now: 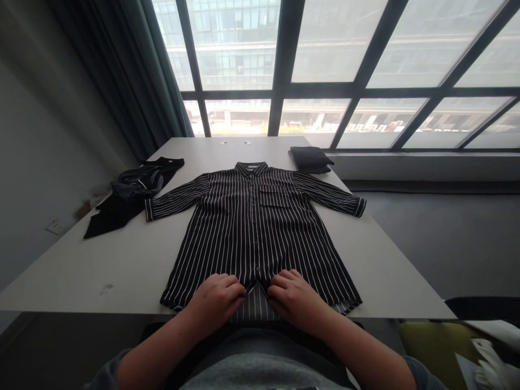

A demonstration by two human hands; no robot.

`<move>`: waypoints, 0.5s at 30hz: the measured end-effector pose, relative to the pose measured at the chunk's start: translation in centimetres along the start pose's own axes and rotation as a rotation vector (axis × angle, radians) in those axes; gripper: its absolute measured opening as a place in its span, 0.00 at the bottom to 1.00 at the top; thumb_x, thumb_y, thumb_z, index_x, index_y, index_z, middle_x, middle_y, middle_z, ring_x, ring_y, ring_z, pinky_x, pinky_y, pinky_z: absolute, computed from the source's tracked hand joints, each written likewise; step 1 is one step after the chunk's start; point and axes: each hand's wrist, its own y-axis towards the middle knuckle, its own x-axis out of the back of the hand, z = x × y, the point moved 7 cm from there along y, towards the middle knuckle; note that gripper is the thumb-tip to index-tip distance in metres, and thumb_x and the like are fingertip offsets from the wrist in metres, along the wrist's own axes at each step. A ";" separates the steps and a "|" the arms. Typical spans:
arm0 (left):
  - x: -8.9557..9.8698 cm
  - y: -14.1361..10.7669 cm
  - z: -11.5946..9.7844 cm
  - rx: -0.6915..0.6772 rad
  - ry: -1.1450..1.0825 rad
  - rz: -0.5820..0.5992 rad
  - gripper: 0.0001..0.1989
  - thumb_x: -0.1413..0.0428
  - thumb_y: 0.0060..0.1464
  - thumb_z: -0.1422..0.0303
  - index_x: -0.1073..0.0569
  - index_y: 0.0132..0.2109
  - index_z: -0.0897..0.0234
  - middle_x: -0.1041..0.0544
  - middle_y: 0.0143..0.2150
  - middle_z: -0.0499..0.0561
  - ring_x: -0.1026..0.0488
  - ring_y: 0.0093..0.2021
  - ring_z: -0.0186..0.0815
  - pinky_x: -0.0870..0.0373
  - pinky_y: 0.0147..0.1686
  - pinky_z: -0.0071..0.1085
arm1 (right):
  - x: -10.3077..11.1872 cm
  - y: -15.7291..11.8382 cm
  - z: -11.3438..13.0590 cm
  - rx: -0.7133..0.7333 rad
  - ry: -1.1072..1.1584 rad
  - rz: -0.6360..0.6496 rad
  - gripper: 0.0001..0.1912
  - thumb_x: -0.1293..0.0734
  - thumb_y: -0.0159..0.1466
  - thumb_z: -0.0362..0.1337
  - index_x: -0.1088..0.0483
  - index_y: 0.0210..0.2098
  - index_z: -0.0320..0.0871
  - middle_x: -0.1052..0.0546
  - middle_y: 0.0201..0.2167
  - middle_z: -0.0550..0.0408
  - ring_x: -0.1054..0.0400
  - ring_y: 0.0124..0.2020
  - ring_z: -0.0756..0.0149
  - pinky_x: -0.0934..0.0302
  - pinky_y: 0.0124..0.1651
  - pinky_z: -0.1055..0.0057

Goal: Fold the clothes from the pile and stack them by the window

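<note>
At bottom centre, the left hand (215, 299) and right hand (293, 299) each pinch the striped shirt's (260, 227) near hem. The shirt lies flat mid-frame on the table (122, 265). Farther: crumpled dark clothes (134, 189) left, 1 folded dark garment (310, 158) right.

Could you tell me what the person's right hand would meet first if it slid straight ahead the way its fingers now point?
The right hand already rests on the striped shirt; going on, probably only more of its front, toward the button placket.
</note>
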 end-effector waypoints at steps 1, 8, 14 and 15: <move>-0.1 0.0 -0.1 -0.003 -0.021 0.011 0.06 0.43 0.69 0.70 0.21 0.44 0.60 0.19 0.40 0.50 0.23 0.40 0.38 0.30 0.42 0.35 | 0.0 0.1 0.1 0.010 0.000 0.015 0.03 0.30 0.72 0.36 0.23 0.43 0.44 0.21 0.43 0.52 0.30 0.46 0.58 0.40 0.53 0.59; -1.8 0.3 -0.2 0.041 -0.102 0.149 0.04 0.36 0.64 0.67 0.19 0.45 0.61 0.17 0.39 0.49 0.20 0.42 0.40 0.28 0.46 0.36 | 0.2 0.6 -0.2 -0.041 0.004 0.056 0.05 0.32 0.73 0.33 0.22 0.42 0.44 0.21 0.43 0.51 0.30 0.46 0.58 0.41 0.51 0.60; -1.0 0.8 -0.9 0.015 -0.163 0.150 0.05 0.37 0.65 0.65 0.18 0.45 0.60 0.16 0.38 0.49 0.19 0.41 0.39 0.27 0.45 0.34 | 1.0 0.5 1.6 0.019 0.064 0.041 0.06 0.34 0.74 0.33 0.24 0.42 0.43 0.20 0.41 0.52 0.29 0.44 0.59 0.40 0.53 0.60; -0.9 0.8 -1.1 0.013 -0.183 0.155 0.05 0.37 0.64 0.65 0.18 0.45 0.60 0.16 0.39 0.49 0.19 0.41 0.39 0.27 0.45 0.33 | 1.0 0.4 1.9 0.034 0.075 0.043 0.06 0.34 0.74 0.33 0.23 0.42 0.43 0.20 0.41 0.52 0.29 0.44 0.59 0.39 0.53 0.60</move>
